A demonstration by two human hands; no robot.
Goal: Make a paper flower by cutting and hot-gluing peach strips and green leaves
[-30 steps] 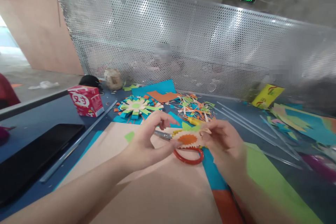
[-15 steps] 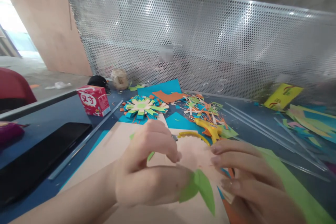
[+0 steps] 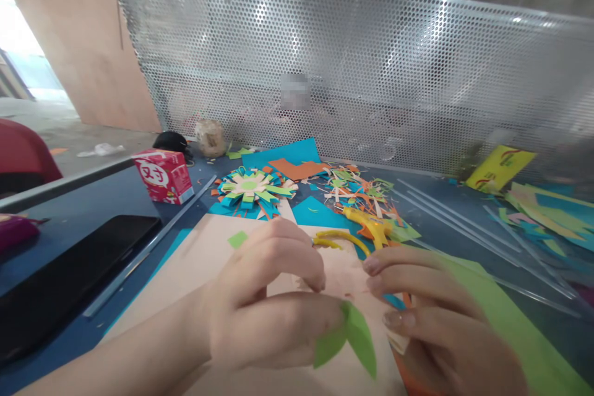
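Between my hands is a cream paper piece (image 3: 341,272) with an uneven edge, low over a large cream sheet (image 3: 180,284). My left hand (image 3: 269,303) is closed, its thumb and fingers bent together. Two pointed green paper leaves (image 3: 361,341) stick out from under its thumb; whether they are fixed to the cream piece I cannot tell. At the right, my right hand (image 3: 431,315) is curled with its fingertips and thumb on the cream piece's edge. Yellow-handled scissors (image 3: 343,236) lie just beyond, partly covered.
A layered paper flower (image 3: 250,189), paper shreds (image 3: 357,189) and a yellow glue gun (image 3: 371,226) lie ahead. A phone (image 3: 78,278), a pink box (image 3: 164,176) and a clear stick (image 3: 153,247) are left. More clear sticks (image 3: 464,223) lie right. A perforated metal screen (image 3: 325,62) stands behind.
My left hand has shifted slightly, and the green leaves with it, a little to the left. A small green scrap behind it shows more fully. My right hand has moved slightly left.
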